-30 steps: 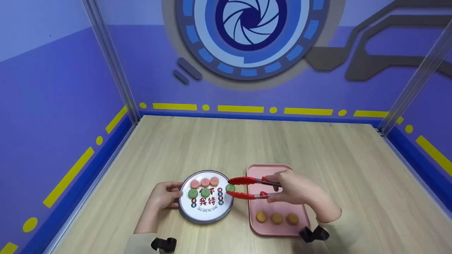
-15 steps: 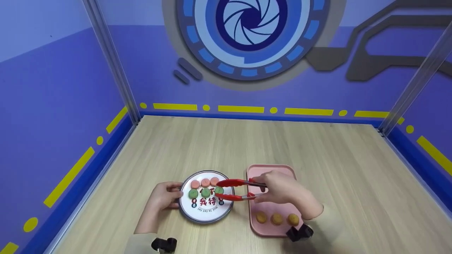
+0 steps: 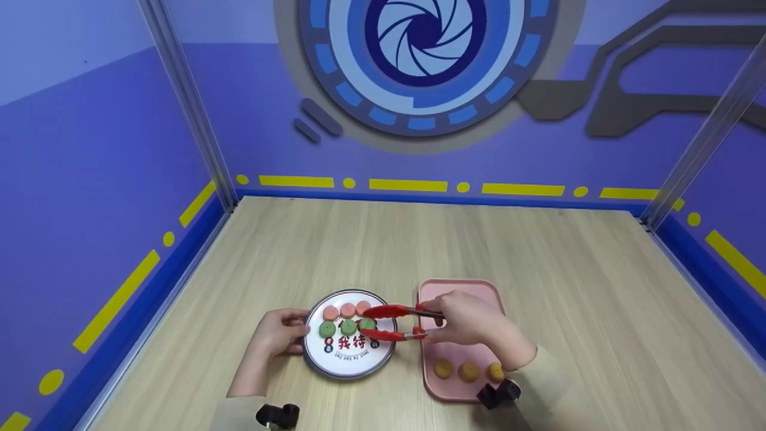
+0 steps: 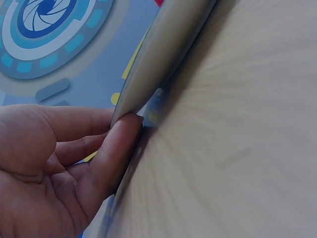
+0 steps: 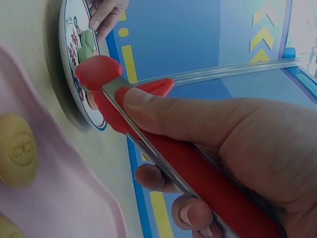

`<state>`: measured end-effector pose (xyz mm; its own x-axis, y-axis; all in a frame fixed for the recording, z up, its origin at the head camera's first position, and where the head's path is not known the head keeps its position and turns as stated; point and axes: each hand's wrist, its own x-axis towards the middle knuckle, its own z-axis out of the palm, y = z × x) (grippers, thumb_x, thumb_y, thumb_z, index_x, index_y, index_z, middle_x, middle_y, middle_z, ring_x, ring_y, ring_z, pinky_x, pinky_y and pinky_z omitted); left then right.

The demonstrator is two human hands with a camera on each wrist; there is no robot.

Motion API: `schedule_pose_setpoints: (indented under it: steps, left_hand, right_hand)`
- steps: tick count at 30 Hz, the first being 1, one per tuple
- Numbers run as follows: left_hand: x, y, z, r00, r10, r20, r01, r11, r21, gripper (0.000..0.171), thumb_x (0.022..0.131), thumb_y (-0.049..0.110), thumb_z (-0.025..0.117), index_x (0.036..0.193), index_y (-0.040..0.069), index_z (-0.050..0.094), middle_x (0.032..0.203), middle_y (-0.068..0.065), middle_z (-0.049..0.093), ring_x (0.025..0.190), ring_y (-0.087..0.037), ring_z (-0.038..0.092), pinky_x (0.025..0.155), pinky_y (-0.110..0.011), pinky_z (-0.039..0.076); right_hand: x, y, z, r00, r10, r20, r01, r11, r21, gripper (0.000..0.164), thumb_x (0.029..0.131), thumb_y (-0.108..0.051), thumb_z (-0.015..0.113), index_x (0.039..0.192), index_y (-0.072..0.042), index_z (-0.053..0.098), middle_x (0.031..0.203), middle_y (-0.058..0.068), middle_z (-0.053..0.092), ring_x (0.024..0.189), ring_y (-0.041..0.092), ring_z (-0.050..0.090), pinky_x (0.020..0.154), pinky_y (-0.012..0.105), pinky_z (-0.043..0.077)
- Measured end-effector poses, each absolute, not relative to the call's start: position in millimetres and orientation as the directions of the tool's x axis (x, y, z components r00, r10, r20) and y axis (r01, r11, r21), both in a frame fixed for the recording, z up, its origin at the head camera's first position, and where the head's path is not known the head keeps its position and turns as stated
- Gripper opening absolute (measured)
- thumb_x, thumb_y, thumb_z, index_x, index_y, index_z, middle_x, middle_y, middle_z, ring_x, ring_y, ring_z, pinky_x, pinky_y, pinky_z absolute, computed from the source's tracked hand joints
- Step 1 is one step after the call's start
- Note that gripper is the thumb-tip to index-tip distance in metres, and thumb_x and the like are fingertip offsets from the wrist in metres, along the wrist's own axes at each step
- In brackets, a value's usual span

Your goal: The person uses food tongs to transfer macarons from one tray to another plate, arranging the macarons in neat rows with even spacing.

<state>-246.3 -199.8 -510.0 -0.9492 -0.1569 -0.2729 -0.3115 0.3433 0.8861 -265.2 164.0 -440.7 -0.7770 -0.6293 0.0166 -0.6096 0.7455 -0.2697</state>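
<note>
My left hand (image 3: 276, 332) pinches the left rim of a white plate (image 3: 323, 354); the left wrist view shows thumb and fingers around the plate's edge (image 4: 163, 54). On the plate lie a row of three pink macarons (image 3: 347, 310) and, in front of it, three green macarons (image 3: 348, 327). My right hand (image 3: 473, 320) grips red-tipped metal tongs (image 3: 389, 310), thumb on one arm and fingers around the other. The tongs' tips reach over the plate's right side, one on either side of the rightmost green macaron (image 3: 367, 324). In the right wrist view the tips hide part of the macarons.
Right of the plate lies a pink tray (image 3: 429, 350), below my right hand and forearm. Three yellow-brown macarons (image 3: 469, 372) sit in its near part, the right one partly covered by the wrist camera. Blue-purple panels (image 3: 371, 155) wall the wooden table (image 3: 359, 245) behind and at the sides.
My right hand and the tongs have moved left, bringing the third green macaron from the plate's right rim to the end of the green row. The left hand keeps its place.
</note>
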Motion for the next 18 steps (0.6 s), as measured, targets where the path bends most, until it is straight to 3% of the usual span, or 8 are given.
schedule_pose_setpoints:
  steps: [18]
  left_hand:
    - [-245.7, -199.6, -510.3, -0.946, -0.159, -0.282, -0.32, 0.335, 0.886, 0.04, 0.093, -0.004, 0.068, 0.133, -0.003, 0.065, 0.105, -0.014, 0.065, 0.069, -0.014, 0.064, 0.057, -0.029, 0.064]
  right_hand:
    - [-266.8, 161.6, -442.5, -0.789, -0.614, 0.005, -0.591, 0.757, -0.28, 0.025, 0.081, -0.032, 0.087, 0.092, -0.016, 0.072, 0.072, -0.01, 0.059, 0.063, 0.008, 0.049, 0.055, 0.021, 0.044]
